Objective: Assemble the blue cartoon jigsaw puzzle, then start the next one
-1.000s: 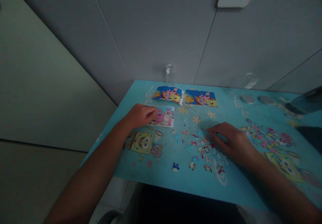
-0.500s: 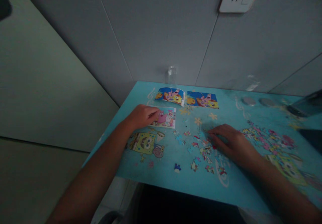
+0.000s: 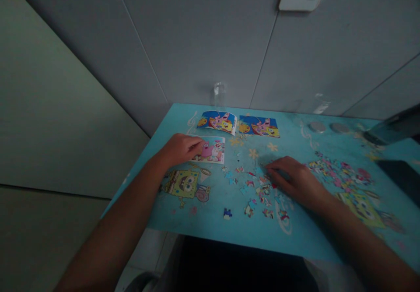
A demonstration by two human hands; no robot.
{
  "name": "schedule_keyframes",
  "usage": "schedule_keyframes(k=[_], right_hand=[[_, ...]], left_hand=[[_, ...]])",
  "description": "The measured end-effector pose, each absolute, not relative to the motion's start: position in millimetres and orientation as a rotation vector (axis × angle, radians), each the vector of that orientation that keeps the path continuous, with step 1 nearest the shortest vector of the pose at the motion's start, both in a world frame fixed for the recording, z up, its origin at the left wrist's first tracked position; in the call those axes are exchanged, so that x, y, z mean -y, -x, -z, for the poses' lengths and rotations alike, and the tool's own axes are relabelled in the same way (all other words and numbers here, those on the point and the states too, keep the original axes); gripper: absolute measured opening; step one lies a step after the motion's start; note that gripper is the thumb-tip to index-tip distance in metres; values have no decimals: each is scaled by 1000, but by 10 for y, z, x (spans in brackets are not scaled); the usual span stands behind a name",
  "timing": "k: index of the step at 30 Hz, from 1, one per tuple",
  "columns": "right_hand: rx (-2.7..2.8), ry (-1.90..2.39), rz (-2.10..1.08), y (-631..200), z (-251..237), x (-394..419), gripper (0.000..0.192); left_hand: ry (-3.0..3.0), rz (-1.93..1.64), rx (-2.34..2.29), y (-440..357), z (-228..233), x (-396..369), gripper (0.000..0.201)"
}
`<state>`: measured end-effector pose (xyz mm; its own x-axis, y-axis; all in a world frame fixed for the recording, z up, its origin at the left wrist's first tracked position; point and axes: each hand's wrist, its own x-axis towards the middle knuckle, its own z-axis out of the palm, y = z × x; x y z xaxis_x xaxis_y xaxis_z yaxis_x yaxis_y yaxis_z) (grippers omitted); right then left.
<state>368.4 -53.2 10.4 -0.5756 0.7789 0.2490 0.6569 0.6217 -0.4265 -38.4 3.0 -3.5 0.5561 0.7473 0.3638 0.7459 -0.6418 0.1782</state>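
My left hand (image 3: 184,149) rests on the left part of a small picture card (image 3: 215,152) with a pink cartoon figure, its fingers curled together at the card. To the right, my right hand (image 3: 290,176) is low over loose jigsaw pieces (image 3: 262,191), thumb and forefinger drawn together in a pinch. Whatever lies between those fingertips is too small to make out. One dark blue and white jigsaw piece (image 3: 227,214) lies apart, nearer the table's front edge.
Behind the card lie a curled blue picture sheet (image 3: 217,122) and a flat blue picture (image 3: 259,126). A clear container (image 3: 219,95) stands by the wall. Rightward are a jigsaw heap (image 3: 341,171), two round lids (image 3: 317,127), a dark flat object (image 3: 398,176) and a transparent vessel (image 3: 393,128).
The view has shifted slightly, so everything sits a little further left. My right hand's fingertips have dipped slightly towards the pieces; my left hand stays on the card.
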Motion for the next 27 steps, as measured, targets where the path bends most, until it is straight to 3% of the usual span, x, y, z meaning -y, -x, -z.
schedule_keyframes(k=[27], right_hand=[[2436, 1107, -392, -3666, -144, 585, 18]], left_hand=[[-2618, -729, -1397, 423, 62, -42, 31]])
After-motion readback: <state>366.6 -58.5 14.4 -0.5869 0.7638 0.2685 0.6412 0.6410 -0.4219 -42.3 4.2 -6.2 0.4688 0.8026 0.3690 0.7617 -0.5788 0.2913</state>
